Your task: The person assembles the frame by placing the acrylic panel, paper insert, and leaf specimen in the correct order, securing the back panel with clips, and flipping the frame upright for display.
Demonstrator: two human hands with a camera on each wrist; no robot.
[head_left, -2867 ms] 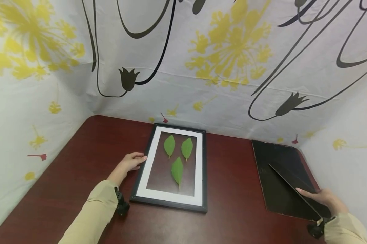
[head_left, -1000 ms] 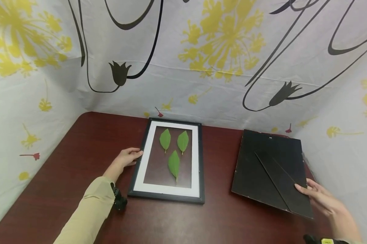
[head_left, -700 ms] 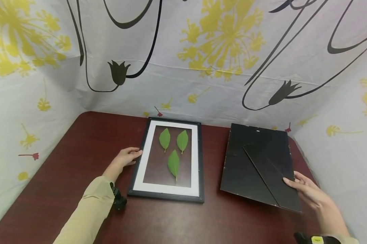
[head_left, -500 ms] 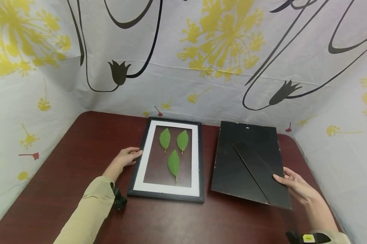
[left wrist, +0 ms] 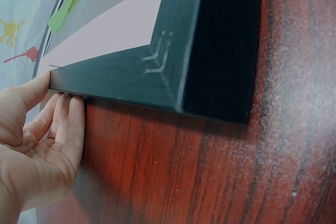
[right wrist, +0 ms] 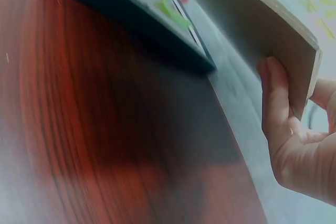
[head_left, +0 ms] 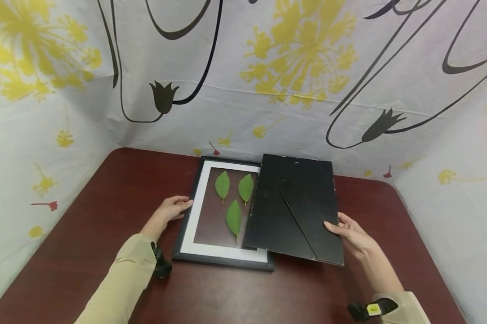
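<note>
A black picture frame (head_left: 223, 263) with a white mat lies on the table, and three green leaves (head_left: 233, 218) rest inside its opening. My left hand (head_left: 171, 210) grips the frame's left edge, thumb at the top and fingertips against the side in the left wrist view. From the right, my right hand (head_left: 358, 238) holds a black backing board (head_left: 263, 220) by its right edge. The board is tilted, raised off the table, and overlaps the frame's right side, hiding part of its border. In the right wrist view the board's pale underside (right wrist: 262, 30) shows, with fingers under it.
The table (head_left: 247, 297) is dark red-brown wood. A white sheet (head_left: 211, 121) with flower prints hangs behind it and at both sides. Dark wrist-worn cameras sit at the left cuff (head_left: 161, 265) and right cuff (head_left: 373, 309).
My right hand has lifted the board from the table's right end and carried it left, over the frame's right side. My left hand has stayed on the frame, which has not moved.
</note>
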